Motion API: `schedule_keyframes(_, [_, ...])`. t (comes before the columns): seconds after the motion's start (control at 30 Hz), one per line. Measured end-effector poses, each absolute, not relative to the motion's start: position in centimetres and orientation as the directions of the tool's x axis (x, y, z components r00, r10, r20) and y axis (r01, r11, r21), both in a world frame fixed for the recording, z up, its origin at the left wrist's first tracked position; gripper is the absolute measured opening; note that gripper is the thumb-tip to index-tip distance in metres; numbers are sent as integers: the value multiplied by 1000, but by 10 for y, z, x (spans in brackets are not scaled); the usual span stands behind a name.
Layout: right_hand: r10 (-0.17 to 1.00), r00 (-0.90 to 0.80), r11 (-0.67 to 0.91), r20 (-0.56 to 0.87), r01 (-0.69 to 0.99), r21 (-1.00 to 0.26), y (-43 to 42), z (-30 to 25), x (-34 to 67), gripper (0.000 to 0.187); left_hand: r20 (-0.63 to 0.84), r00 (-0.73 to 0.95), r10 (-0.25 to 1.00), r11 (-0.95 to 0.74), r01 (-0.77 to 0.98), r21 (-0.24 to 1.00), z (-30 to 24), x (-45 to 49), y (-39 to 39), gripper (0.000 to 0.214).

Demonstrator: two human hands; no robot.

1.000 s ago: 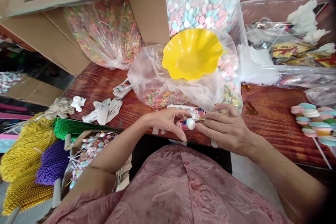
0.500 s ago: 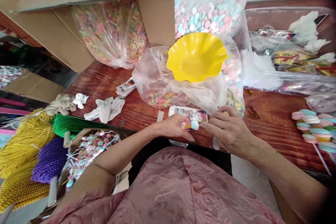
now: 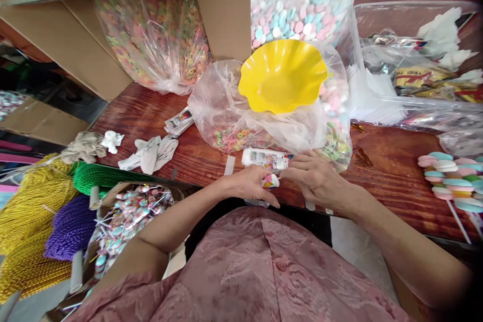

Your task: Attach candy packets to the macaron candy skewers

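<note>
A small candy piece (image 3: 270, 181) in pink, white and other colours, seemingly in a printed wrapper, sits in my left hand (image 3: 251, 183), between thumb and fingers. My right hand (image 3: 322, 178) reaches in from the other side, its fingertips drawn together close to the candy's end. Whatever those fingertips pinch is too small to make out. Just beyond both hands, flat white printed wrappers (image 3: 264, 158) lie on the wooden table (image 3: 204, 161). A yellow wavy-rimmed bowl (image 3: 283, 78) stands behind them on clear plastic bags (image 3: 226, 110) of ring-shaped and pastel candies.
Cardboard box (image 3: 226, 10) and a bag of candy rings (image 3: 154, 35) stand back left. A clear tray (image 3: 381, 103) holds packets at right, near marshmallow skewers (image 3: 451, 178). Gloves (image 3: 151, 153) lie left, above a box of lollipops (image 3: 132, 221) and twisted cords (image 3: 33, 206).
My right fingertips have moved slightly left, closer to the left hand. Less of the candy shows between my left fingers. The view has tilted down a little.
</note>
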State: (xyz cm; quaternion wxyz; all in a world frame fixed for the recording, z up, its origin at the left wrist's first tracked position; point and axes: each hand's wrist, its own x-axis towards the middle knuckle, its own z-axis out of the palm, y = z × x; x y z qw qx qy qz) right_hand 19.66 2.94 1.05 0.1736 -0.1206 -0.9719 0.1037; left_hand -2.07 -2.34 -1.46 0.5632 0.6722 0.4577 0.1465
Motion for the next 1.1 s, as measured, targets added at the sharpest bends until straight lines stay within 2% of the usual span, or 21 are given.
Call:
schedule_keyframes(0.07, [255,-926,946,279,179,-269,35,9,198,31,-333,567,754,80,423,903,-16,-23,-23,43])
schedule_keyframes(0.2, [220,-935,960,278,158,-229,37,11,197,32,-350,598,721,131,379,916,-15,-24,-22,44])
schedule_keyframes(0.5, [231,-929,963,290,177,-203,21,14,182,23,-289,575,766,163,260,952,-5,-16,-20,38])
schedule_keyframes(0.73, [210,-893,976,398,212,-40,37,25,193,22,-231,409,883,26,447,894,-3,-25,-18,36])
schedule_keyframes(0.97, [183,-905,982,384,155,-104,32,27,194,21,-322,517,793,178,309,934,0,-18,-20,37])
schedule_keyframes(1.1, [219,-920,974,324,187,-127,25,21,190,22,-334,502,798,173,341,924,1,-12,-20,40])
